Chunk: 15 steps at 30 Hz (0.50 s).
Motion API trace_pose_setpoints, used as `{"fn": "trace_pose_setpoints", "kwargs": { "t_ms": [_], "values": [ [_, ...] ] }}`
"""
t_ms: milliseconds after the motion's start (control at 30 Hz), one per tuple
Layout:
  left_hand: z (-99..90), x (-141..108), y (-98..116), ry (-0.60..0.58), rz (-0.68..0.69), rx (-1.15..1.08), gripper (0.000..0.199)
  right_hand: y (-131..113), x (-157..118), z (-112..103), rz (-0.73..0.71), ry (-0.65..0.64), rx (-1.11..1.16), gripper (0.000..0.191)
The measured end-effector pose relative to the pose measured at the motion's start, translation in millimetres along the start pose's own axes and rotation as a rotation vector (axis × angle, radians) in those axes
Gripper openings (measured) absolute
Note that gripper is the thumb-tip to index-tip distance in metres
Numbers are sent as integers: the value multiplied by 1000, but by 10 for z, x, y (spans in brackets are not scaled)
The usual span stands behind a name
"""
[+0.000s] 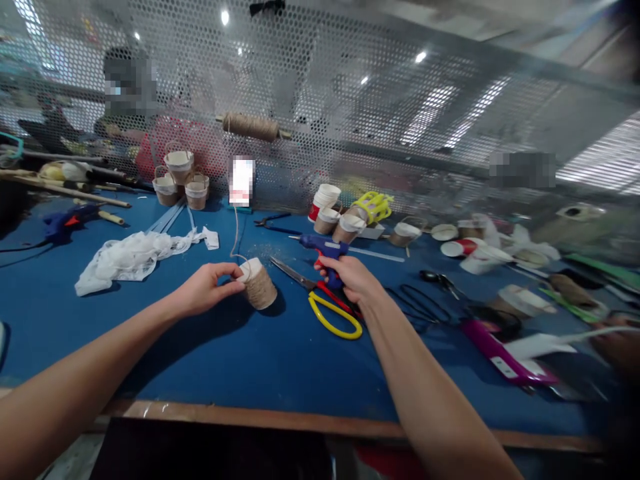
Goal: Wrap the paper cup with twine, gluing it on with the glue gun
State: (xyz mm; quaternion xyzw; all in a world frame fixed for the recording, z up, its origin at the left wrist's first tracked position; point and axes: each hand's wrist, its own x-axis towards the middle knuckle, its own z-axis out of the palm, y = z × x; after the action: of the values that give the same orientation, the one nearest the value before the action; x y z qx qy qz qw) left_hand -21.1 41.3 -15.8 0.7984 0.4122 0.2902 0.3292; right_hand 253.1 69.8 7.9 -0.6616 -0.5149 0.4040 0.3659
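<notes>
Your left hand (220, 287) pinches the twine-wrapped paper cup (261, 290) by its edge, tilted just left of the scissors (300, 279); your right hand (350, 277) is wrapped around the blue glue gun (323, 247). Lowering the gun could knock the scissors (handles close by that hand), and tugged twine (237, 230) could tip the cup.

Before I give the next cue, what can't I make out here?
Head view, all:
Held glue gun, part of handle: right hand covers it.
Twine-wrapped cup, far side: turned away.
Other glue gun, cord: left edge cuts it off.
Upright screen: pixelated.
Purple power strip, right end: blurred.
</notes>
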Motion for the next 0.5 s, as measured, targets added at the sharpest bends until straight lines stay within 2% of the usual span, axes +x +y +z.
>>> {"fn": "trace_pose_setpoints", "kwargs": {
  "t_ms": [167, 300, 400, 500],
  "values": [
    [15, -11, 32, 21, 50, 13, 18, -64, 149, 9, 72, 64, -356, 28],
    [27, -20, 53, 29, 90, 35, 15, -88, 261, 12, 81, 134, -565, 30],
    [32, -25, 59, 37, 117, 51, 13, -109, 233, 67, 29, 213, -656, 29],
    [34, -32, 66, 37, 143, 67, 11, -226, 45, 205, -140, 205, -664, 28]
  ]
}}
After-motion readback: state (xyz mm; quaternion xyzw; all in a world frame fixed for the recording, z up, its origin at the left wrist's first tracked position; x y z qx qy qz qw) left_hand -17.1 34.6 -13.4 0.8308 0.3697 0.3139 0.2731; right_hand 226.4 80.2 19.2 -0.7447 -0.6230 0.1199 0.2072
